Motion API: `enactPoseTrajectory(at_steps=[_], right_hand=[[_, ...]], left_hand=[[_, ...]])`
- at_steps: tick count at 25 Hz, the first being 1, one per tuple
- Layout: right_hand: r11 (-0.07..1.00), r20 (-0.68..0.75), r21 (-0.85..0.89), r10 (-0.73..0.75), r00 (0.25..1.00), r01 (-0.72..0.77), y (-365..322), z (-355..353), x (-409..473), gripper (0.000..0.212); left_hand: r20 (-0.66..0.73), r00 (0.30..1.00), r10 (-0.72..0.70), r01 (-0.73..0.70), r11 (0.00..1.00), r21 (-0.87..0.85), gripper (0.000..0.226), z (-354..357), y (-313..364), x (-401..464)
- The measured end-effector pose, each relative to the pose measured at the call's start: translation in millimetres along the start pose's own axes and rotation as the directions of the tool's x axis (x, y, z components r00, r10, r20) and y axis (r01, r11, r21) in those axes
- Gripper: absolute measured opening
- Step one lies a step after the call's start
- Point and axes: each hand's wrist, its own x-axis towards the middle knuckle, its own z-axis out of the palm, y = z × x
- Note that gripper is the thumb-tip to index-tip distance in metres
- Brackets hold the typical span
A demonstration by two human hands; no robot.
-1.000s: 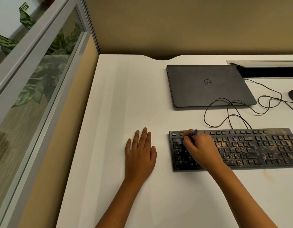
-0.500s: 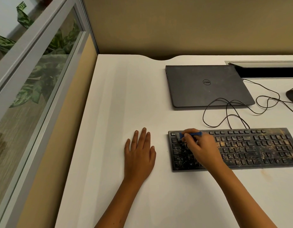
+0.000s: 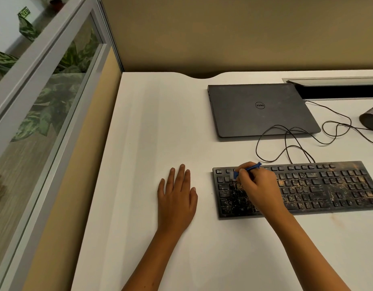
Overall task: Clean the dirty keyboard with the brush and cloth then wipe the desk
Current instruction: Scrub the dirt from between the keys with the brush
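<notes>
Pinched in the curled fingers of the right hand [image 3: 258, 186] is a small blue-handled brush [image 3: 247, 169], its pale bristle end down on the upper-left keys of the keyboard [image 3: 328, 185] and its handle slanting up toward the right. The left hand [image 3: 177, 196] holds nothing: it lies palm-down on the bare desk, fingers straight and slightly spread, just left of the keyboard and not touching it.

The white desk [image 3: 160, 122] fills most of the view, with a curved notch in its far edge and a tan partition wall behind. On the left stands a glazed cubicle divider [image 3: 45, 85], and green patterned plant leaves [image 3: 53, 97] show through its glass. A closed dark Dell laptop [image 3: 259, 110] lies flat toward the far side of the desk, well apart from the keyboard. Right of the laptop's far corner is an open cable slot [image 3: 338, 89] with a grey flap. The black keyboard sits near the front right, its keys heavily speckled with tan and whitish grime, thickest on the right half. A thin black cable [image 3: 286, 141] loops loosely over the desk between laptop and keyboard. At the right edge, part of a dark textured object [image 3: 372, 120] shows; what it is I cannot tell.
</notes>
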Motion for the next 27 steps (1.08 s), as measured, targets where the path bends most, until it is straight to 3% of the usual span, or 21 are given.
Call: enactPoseTrajectory(at_steps=[2,4,6,9,12,14,16,19,21,23,27], right_hand=[[0.999,0.059,0.045,0.004,0.998,-0.006,-2,0,0,0.029],[1.000,0.107,-0.009,0.019,0.994,-0.018,-1,1,0,0.040],[0.998,0.036,-0.043,0.037,0.999,-0.036,4,0,1,0.042],[0.995,0.007,0.084,0.044,0.999,-0.044,2,-2,0,0.023],[1.000,0.084,0.010,0.021,0.996,-0.022,1,-2,-2,0.031],[1.000,0.004,-0.009,0.021,1.000,-0.021,5,-3,-2,0.039],[0.999,-0.028,0.043,0.011,1.000,-0.010,3,-5,-3,0.027],[0.998,0.120,-0.066,-0.002,0.993,0.010,3,-7,-2,0.029],[0.995,0.126,-0.098,0.019,0.992,-0.007,5,-8,3,0.039],[0.996,0.094,-0.086,-0.008,0.996,0.016,2,-9,4,0.033],[0.995,0.189,-0.103,0.025,0.982,-0.005,-5,-9,3,0.034]], left_hand=[[0.000,1.000,0.002,-0.002,1.000,0.002,0.054,0,0,0],[-0.002,1.000,0.005,-0.005,1.000,0.002,0.054,0,-1,1],[-0.004,1.000,0.007,-0.006,1.000,0.004,0.054,-1,0,0],[-0.005,1.000,0.006,-0.006,1.000,0.006,0.054,-1,0,0],[-0.010,1.000,0.008,-0.008,1.000,0.008,0.054,-1,-1,0],[-0.013,1.000,0.009,-0.009,1.000,0.006,0.054,0,0,0],[-0.013,1.000,0.008,-0.008,1.000,0.006,0.054,0,0,0],[-0.012,1.000,0.006,-0.006,1.000,0.005,0.054,0,0,0],[-0.017,1.000,0.007,-0.006,1.000,0.008,0.054,0,0,0],[-0.019,1.000,0.006,-0.006,1.000,0.009,0.054,-1,0,0],[-0.024,1.000,0.008,-0.008,1.000,0.007,0.054,0,0,0]])
